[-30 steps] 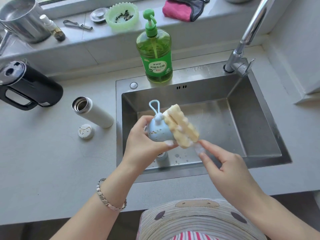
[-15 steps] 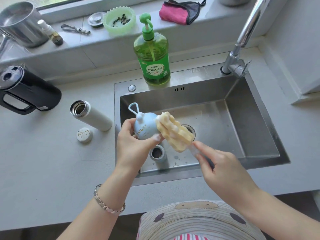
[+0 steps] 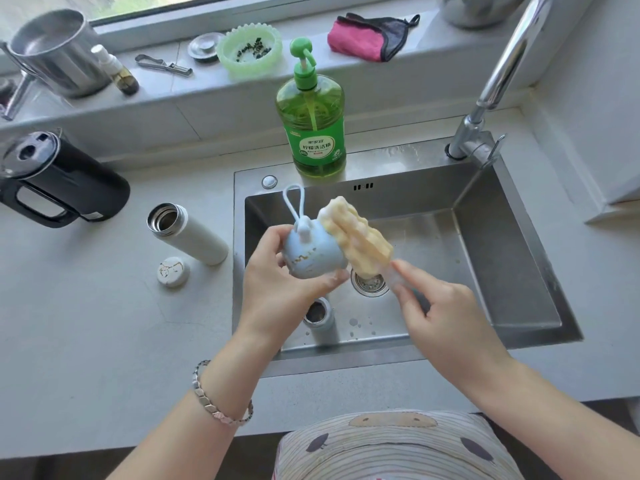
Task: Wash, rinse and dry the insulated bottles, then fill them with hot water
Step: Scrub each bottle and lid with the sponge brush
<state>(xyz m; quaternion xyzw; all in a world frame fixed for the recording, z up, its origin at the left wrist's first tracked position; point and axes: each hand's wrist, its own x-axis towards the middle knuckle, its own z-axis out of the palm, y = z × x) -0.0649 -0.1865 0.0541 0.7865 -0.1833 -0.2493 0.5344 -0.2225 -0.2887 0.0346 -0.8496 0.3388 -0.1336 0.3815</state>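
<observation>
Left hand (image 3: 277,282) fingers grip a smooth blue bottle lid (image 3: 313,254); right hand (image 3: 446,317) pinches a knobbly yellow sponge brush (image 3: 360,237), its clear handle blurred.

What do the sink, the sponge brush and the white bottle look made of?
Sink: brushed stainless steel, by its grey sheen and soft reflections.
Sponge brush: yellowish foam, ridged and matte, with suds on it; its clear handle looks plastic.
White bottle: probably steel with a matte white coat, since the open mouth shows a shiny metal rim and liner.
</observation>
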